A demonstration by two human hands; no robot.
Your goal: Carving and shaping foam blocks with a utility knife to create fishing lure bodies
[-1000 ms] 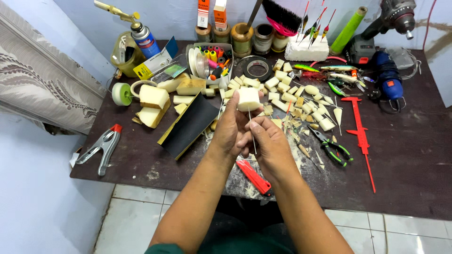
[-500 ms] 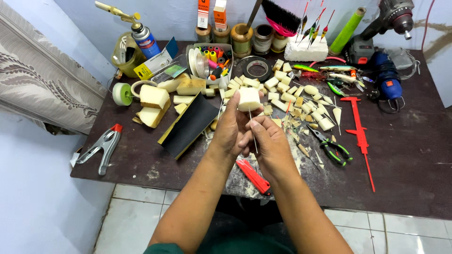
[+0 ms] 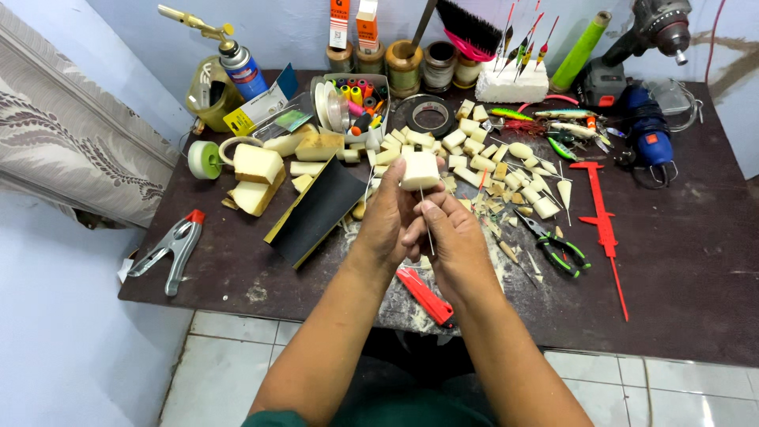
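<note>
1. Above the middle of the dark workbench [image 3: 696,261], both hands meet over a patch of pale shavings
2. Left hand [image 3: 387,217] has its fingers closed around a pale foam block [image 3: 420,169], held up at the fingertips
3. Right hand [image 3: 451,237] pinches a thin wire rod [image 3: 428,221] that runs down from the block's underside
4. Red utility knife [image 3: 424,296] lies just below the hands; green-handled pliers [image 3: 557,245] and a red caliper [image 3: 602,229] lie to the right, more cut foam pieces [image 3: 474,150] behind
</note>
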